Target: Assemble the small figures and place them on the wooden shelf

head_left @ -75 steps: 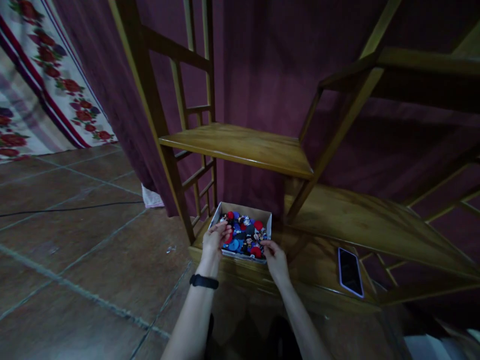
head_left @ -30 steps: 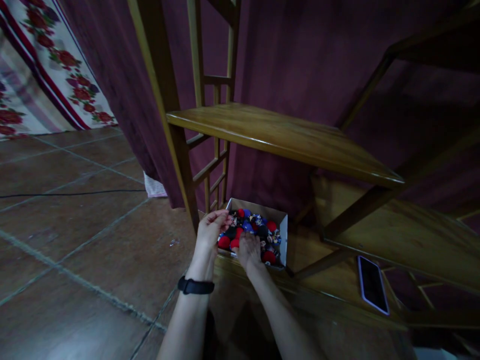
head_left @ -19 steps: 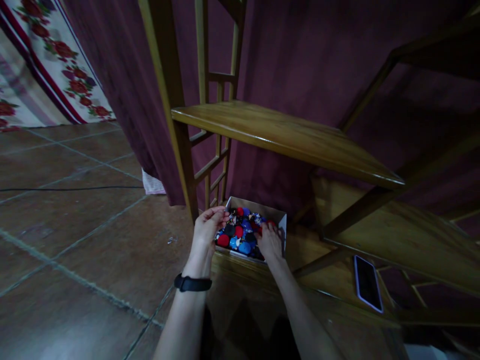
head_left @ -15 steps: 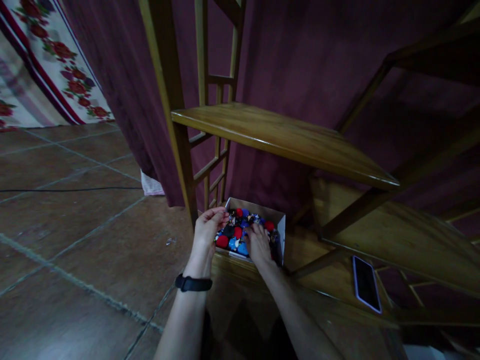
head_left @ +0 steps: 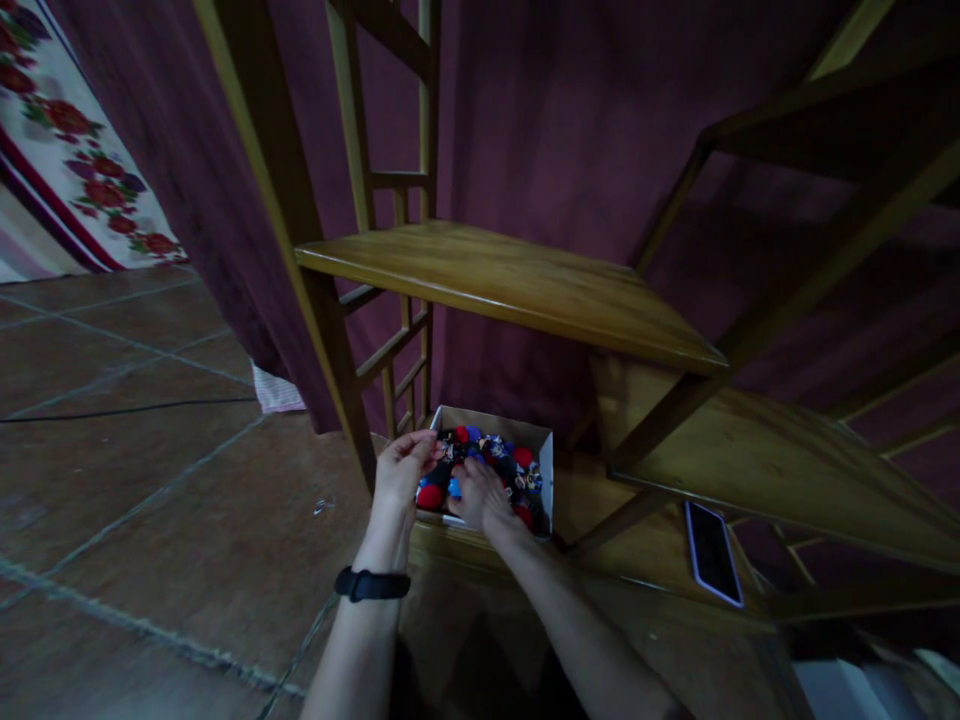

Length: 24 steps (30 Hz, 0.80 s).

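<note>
A shallow white cardboard box (head_left: pixel 547 490) stands on the low wooden shelf, filled with several small red, blue and black items (head_left: pixel 523 457) whose kind is too small to make out. Over its left edge is my left hand (head_left: pixel 399 474), thumb and fingertips pinched together; whatever they hold, if anything, cannot be made out. A black band (head_left: pixel 373 584) circles that wrist. My right hand (head_left: pixel 481 496) reaches over the front of the box, fingers stretched out and resting among the items, with thumb apart. Its fingertips are partly lost among them.
A wooden shelf board (head_left: pixel 517 285) juts out above the box, with a wooden post (head_left: pixel 300 250) at the left. To the right, a phone (head_left: pixel 713 553) in a purple case lies on the low shelf. A dark curtain (head_left: pixel 525 150) hangs behind; a black cable (head_left: pixel 135 409) crosses the tiled floor.
The view has shifted a little. My right hand has moved left across the items, toward my left hand, uncovering more of the box's right side. My left hand keeps its pinch.
</note>
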{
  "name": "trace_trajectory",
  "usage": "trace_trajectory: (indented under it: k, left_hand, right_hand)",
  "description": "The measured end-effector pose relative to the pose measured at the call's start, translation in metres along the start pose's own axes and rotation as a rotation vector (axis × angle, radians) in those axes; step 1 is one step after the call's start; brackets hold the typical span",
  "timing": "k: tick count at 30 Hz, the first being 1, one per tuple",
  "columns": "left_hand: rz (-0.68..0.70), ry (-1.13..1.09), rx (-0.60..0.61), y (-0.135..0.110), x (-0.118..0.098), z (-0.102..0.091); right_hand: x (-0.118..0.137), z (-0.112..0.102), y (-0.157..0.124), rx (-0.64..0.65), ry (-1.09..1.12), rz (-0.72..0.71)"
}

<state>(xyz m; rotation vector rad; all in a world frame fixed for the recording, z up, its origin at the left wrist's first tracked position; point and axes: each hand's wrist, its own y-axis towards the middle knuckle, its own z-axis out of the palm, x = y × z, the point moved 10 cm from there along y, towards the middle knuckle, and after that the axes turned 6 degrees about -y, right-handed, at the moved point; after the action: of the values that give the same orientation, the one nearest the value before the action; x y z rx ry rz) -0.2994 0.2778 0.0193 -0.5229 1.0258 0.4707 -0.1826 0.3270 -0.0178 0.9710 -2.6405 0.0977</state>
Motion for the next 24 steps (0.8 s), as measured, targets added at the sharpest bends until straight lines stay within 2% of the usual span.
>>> trace_trajectory:
  k: [3,5,6,7,10,14,17,19,20,22,24]
  left_hand:
    - [-0.003,0.069,0.010,-0.001,0.007,0.006]
    - [-0.006,0.120,0.044,-0.006,0.014,0.016]
    - [-0.017,0.140,0.074,-0.009,0.019,0.023]
    - [-0.037,0.157,0.117,-0.014,0.024,0.033]
    - [-0.133,0.178,0.310,-0.034,0.043,0.067]
    - [-0.184,0.198,0.538,-0.061,0.060,0.104]
    - [-0.185,0.235,0.659,-0.072,0.070,0.120]
    - [-0.189,0.262,0.739,-0.075,0.076,0.127]
    - [-0.183,0.297,0.761,-0.073,0.078,0.128]
    - [-0.143,0.447,0.730,-0.061,0.080,0.119]
    - [-0.048,0.708,0.585,-0.041,0.077,0.097]
  right_hand:
    - [-0.046,-0.030,-0.022,-0.246,0.538,0.235]
    - [-0.076,-0.027,-0.044,-0.290,0.997,0.412]
    - [-0.083,-0.023,-0.054,-0.278,1.202,0.454]
    - [-0.083,-0.016,-0.061,-0.208,1.375,0.479]
    - [-0.073,-0.007,-0.080,-0.038,1.679,0.509]
    - [-0.070,-0.014,-0.092,-0.041,1.758,0.516]
    - [-0.081,-0.022,-0.103,-0.119,1.721,0.549]
    - [-0.088,-0.031,-0.109,-0.184,1.707,0.521]
    - [-0.091,-0.035,-0.112,-0.211,1.704,0.503]
    - [-0.096,-0.042,-0.116,-0.253,1.695,0.492]
    - [-0.103,-0.047,-0.120,-0.288,1.664,0.525]
